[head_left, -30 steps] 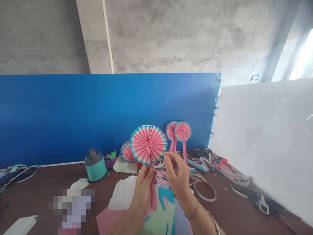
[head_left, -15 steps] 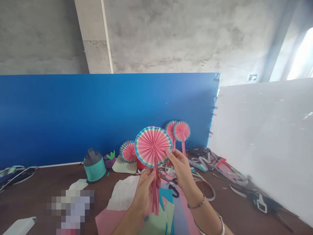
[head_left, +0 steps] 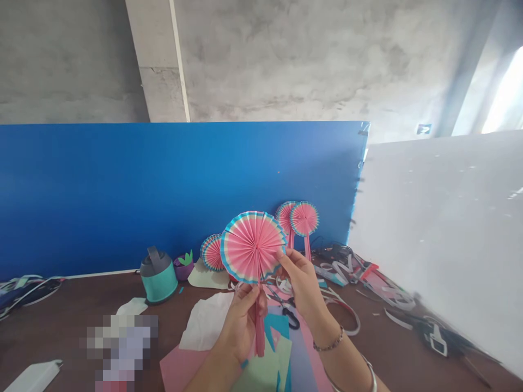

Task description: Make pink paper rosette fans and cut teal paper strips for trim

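Note:
A round pleated paper fan [head_left: 249, 245], pink with a cream band and blue rim, stands upright between my hands above the table. My left hand [head_left: 244, 316] is closed around its folded pink handle, just below the disc. My right hand [head_left: 300, 275] pinches the lower right edge of the disc between thumb and fingers. Behind it, two finished-looking pink fans [head_left: 304, 219] lean upright against the blue panel. Another pleated pink disc [head_left: 211, 253] rests to the left, partly hidden by the held fan.
Coloured paper sheets [head_left: 265, 365] and white tissue [head_left: 206, 321] lie under my hands. Black-handled scissors [head_left: 291, 318] rest by my right wrist. A teal pot [head_left: 158, 277] and a purple cup [head_left: 183, 268] stand back left. Paper strips and cables [head_left: 343, 272] clutter the right, before a blue panel [head_left: 143, 190].
The fan's disc has turned and shifted slightly left, facing a little differently. Both hands keep their hold in nearly the same place.

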Tool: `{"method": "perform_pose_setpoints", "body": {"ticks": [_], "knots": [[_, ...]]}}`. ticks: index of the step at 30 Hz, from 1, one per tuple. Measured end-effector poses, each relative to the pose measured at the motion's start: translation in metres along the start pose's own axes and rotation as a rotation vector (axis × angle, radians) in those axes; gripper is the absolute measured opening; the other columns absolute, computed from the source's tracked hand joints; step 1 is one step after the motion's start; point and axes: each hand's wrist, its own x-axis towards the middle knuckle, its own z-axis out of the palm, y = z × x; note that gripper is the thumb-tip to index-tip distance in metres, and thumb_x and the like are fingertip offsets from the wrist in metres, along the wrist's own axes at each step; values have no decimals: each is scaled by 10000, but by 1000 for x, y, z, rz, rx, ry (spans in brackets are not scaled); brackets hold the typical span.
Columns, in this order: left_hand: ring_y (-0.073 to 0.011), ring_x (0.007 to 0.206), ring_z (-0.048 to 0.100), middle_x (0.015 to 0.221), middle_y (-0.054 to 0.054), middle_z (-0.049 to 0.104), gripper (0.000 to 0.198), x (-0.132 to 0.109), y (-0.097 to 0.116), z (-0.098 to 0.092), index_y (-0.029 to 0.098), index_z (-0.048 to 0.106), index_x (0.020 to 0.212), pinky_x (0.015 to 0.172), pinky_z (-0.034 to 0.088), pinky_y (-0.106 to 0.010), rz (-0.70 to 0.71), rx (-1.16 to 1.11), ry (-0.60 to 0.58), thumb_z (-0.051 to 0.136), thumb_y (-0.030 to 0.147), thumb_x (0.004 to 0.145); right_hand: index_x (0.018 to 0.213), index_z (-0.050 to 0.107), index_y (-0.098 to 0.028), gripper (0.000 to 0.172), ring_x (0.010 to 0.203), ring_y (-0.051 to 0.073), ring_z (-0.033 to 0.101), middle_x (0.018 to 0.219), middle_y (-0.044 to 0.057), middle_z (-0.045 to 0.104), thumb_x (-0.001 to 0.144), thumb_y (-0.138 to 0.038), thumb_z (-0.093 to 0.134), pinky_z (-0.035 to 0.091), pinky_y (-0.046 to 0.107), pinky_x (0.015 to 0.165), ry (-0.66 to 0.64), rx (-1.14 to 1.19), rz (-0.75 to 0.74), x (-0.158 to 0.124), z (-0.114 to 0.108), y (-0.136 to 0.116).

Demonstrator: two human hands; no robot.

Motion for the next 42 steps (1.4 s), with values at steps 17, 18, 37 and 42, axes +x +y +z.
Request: {"method": "perform_pose_setpoints", "body": {"ticks": [17,18,37,42], "knots": [[-63,467,312,486,67,439,379,0,0,-2,186,474,646,509,252,-231,-18,-76,-71,810,359,680,625,506,-205,408,314,157,515,385,-24,573,577,-509,775,393,242,317,-327,27,330,-10,17,20],[-62,465,303,482,66,435,371,0,0,-3,183,481,644,505,245,-232,-16,-62,-80,802,364,689,622,500,-205,410,307,155,509,376,-23,572,576,-505,775,398,242,318,-330,28,317,-11,18,18],[-65,469,305,476,61,422,334,-1,9,-4,175,508,644,496,274,-221,-36,-44,-56,779,362,694,645,561,-186,415,529,130,529,547,-31,563,641,-541,776,402,243,532,-328,100,159,-3,1,24],[-62,446,278,464,73,399,294,1,8,-8,177,525,688,472,247,-215,-122,28,-29,762,352,685,658,510,-218,388,411,90,363,451,-86,417,655,-512,763,263,232,421,-12,119,99,8,-5,17]]}}
